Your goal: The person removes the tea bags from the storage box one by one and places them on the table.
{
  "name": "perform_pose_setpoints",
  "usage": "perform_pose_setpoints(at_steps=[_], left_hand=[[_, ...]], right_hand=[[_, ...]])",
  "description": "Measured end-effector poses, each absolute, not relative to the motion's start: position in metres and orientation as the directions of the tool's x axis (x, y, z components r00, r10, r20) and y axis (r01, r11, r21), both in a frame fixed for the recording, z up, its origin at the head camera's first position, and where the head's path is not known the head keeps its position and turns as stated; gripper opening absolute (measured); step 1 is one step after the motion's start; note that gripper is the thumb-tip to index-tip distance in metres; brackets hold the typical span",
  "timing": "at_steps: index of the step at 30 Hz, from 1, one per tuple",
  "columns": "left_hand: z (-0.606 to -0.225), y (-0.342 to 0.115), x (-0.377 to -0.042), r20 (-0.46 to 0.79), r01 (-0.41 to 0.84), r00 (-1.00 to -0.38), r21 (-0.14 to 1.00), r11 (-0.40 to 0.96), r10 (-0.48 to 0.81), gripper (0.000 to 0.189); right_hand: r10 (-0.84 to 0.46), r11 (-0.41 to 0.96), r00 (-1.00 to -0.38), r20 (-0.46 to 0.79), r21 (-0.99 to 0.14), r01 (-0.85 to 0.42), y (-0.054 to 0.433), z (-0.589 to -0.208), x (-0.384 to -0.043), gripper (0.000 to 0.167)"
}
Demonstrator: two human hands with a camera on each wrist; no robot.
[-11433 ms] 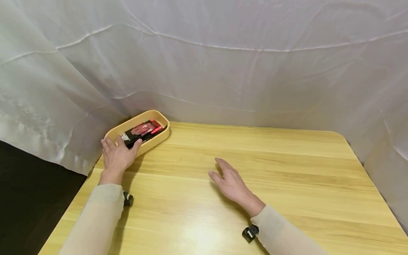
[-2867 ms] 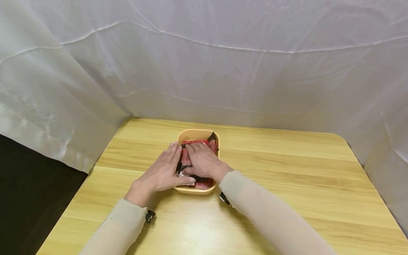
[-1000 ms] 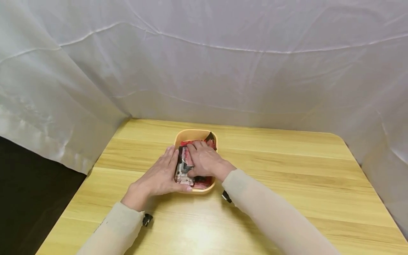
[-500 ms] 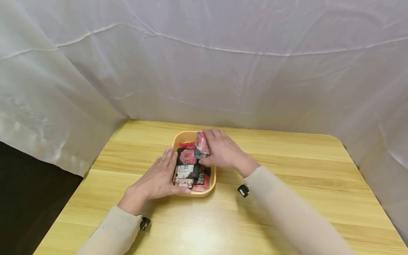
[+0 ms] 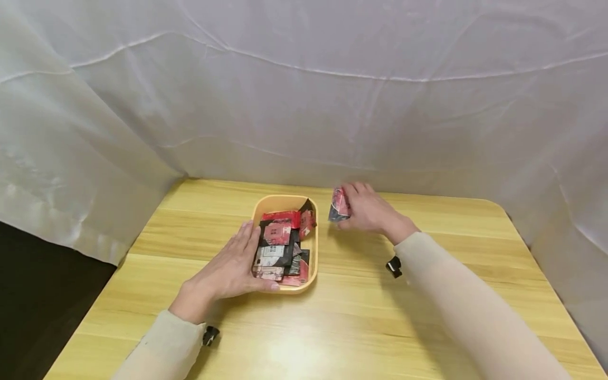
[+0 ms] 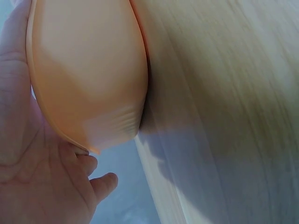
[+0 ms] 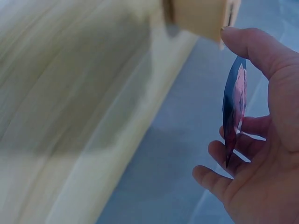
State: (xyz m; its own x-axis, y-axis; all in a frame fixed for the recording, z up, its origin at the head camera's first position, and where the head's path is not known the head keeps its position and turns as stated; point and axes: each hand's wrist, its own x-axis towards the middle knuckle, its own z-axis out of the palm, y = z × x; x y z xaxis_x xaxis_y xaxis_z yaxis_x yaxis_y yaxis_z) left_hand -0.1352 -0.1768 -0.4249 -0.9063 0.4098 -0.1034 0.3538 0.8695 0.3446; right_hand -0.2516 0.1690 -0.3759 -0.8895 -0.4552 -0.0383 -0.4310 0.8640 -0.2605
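Observation:
A cream-orange oval box point(image 5: 314, 253) stands on the table, filled with several flat red, black and white sachets point(image 5: 277, 232). My left hand point(image 5: 223, 272) rests along its left side, fingers fairly straight on the rim and thumb over the near corner; the left wrist view shows the palm against the box wall point(image 6: 93, 70). Right of the box, raised over the table, my right hand point(image 5: 370, 211) pinches one red-and-black sachet point(image 5: 339, 206) between thumb and fingers. Edge-on in the right wrist view, this sachet point(image 7: 235, 102) appears thin and slightly bulged.
The box stands on a light wood table point(image 5: 427, 295). Pale grey curtain point(image 5: 332, 105) hangs close behind the table's far edge and along both sides. A dark area point(image 5: 43, 285) lies beyond the left edge.
The box came from the far left corner to the middle. In the last second my right hand lifted a sachet out and carried it right, past the rim. My left hand stayed at the box.

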Motion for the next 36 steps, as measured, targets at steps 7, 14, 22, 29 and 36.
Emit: perform_pose_setpoints(at_steps=[7,14,22,29,36], left_hand=[[-0.423,-0.180,-0.133,-0.105,0.357,-0.905,0.340,0.870,0.412,0.148],[-0.422,-0.179,-0.130,-0.100,0.363,-0.903,0.339,0.868,0.417,0.148],[-0.421,-0.179,-0.127,-0.099,0.362,-0.904,0.335,0.870,0.415,0.148],[-0.421,-0.177,-0.125,-0.092,0.369,-0.902,0.345,0.863,0.422,0.149],[-0.421,-0.177,-0.124,-0.103,0.365,-0.901,0.346,0.864,0.422,0.148]], right_hand=[[-0.447,0.874,-0.888,-0.111,-0.265,-0.407,0.177,-0.390,-0.264,0.112],[-0.430,0.888,-0.886,-0.173,-0.262,-0.379,0.181,-0.401,-0.270,0.110],[-0.434,0.895,-0.868,-0.242,-0.222,-0.386,0.176,-0.408,-0.277,0.113],[-0.447,0.888,-0.847,-0.288,-0.256,-0.382,0.174,-0.412,-0.281,0.108],[-0.453,0.885,-0.831,-0.323,-0.271,-0.378,0.173,-0.412,-0.283,0.109]])
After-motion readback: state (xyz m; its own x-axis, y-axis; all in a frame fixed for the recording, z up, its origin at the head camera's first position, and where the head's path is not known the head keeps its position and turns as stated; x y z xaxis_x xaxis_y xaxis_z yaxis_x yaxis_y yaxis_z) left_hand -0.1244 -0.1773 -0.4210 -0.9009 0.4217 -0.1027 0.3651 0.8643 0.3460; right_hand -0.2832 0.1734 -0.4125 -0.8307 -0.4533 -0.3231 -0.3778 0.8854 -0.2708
